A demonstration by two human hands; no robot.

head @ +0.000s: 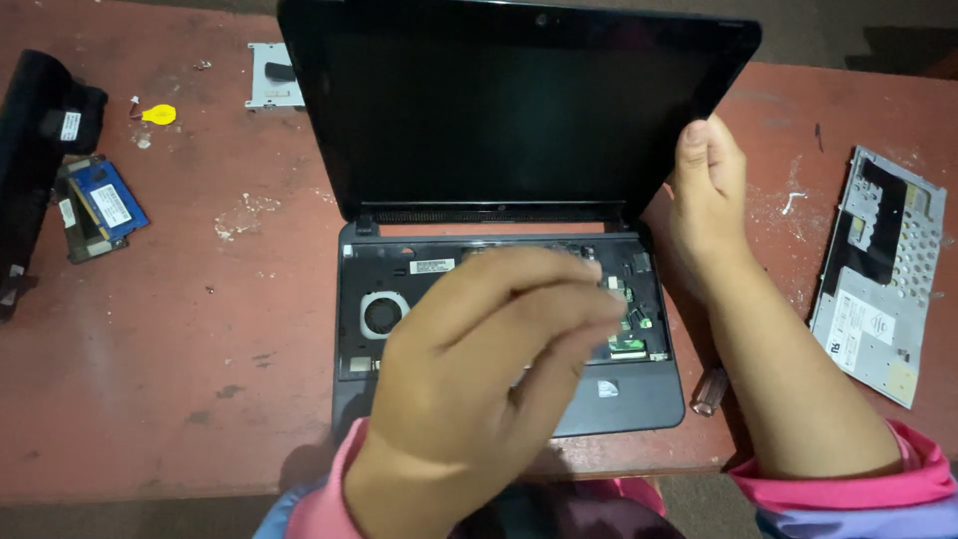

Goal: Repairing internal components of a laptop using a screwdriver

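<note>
Fingers of my right hand [711, 190] grip the laptop lid [499, 100]; my left hand [479, 369] hovers, blurred, fingers loosely curled, over the keyboardless base [399, 299].

Black laptop [519, 110]; worn red table [180, 329]; yellow pick [160, 115].

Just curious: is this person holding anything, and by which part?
The right hand grips the laptop by the right edge of its open screen. The left hand hovers over the base, seemingly empty.
</note>
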